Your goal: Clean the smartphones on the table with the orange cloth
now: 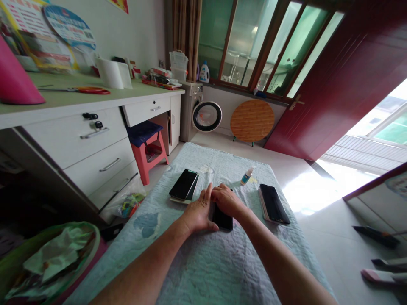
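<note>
A spread left hand (200,212) apparently steadies a phone (224,219) while the curled right hand (227,199), grip unclear, covers its far end.

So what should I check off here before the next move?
1. Middle phone lies on the cloth: ok.
2. Left hand at the middle phone's side: ok, thumb near its lower edge.
3. Middle phone's screen uncovered: not ok, the right hand hides its upper end.
4. Right hand's fingers holding something: cannot tell.
5. Small bottle apart from both hands: ok.
6. Right-side phone apart from the right hand: ok.
</note>
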Demonstrator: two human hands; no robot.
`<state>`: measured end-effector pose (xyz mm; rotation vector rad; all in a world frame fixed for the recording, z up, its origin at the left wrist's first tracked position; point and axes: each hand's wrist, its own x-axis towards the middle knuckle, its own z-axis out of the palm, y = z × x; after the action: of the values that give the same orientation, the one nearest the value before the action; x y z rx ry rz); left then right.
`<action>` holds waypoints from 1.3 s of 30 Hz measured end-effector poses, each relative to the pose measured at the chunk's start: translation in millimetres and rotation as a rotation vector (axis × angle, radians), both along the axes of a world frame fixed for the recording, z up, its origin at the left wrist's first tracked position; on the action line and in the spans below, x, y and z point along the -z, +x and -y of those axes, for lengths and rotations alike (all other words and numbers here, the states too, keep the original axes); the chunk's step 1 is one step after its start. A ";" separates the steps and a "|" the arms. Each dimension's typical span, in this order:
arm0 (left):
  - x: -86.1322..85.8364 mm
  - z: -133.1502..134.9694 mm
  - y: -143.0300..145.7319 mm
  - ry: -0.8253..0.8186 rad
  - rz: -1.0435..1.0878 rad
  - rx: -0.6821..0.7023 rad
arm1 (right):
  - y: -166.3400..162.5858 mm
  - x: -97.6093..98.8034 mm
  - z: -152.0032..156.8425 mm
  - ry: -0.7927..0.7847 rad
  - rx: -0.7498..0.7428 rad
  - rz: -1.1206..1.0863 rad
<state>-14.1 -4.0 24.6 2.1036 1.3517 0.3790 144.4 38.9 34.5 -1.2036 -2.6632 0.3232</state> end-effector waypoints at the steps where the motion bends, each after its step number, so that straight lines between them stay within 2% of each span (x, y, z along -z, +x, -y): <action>1: 0.0 0.1 0.0 -0.003 -0.010 -0.002 | 0.0 0.2 5.0 -0.003 -0.003 -0.017; 8: 1.4 -0.1 -0.3 0.024 -0.050 0.012 | 1.3 0.9 43.4 -0.084 -0.037 -0.146; 11: 1.7 0.2 0.0 0.024 -0.065 0.012 | 4.4 -0.8 48.8 -0.101 -0.048 -0.155; 14: 3.5 0.4 1.2 0.028 -0.085 -0.003 | 7.7 -2.9 36.5 -0.065 0.021 -0.121; 20: 5.8 0.7 3.0 0.052 -0.068 -0.001 | 7.8 -0.9 -6.6 0.001 0.152 -0.082; 23: 4.9 0.7 2.7 0.051 -0.050 -0.001 | 5.3 2.3 -10.8 0.003 0.173 -0.065; 32: 0.1 2.3 4.0 0.019 -0.102 -0.024 | 3.2 2.4 28.6 -0.060 0.088 -0.097; 39: 5.6 3.4 4.2 0.113 -0.072 0.002 | 4.1 3.8 61.9 -0.143 0.079 -0.129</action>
<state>-9.8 -7.4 19.0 2.2305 1.3983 0.3906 148.5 -23.0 30.8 -1.2782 -2.5119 0.5666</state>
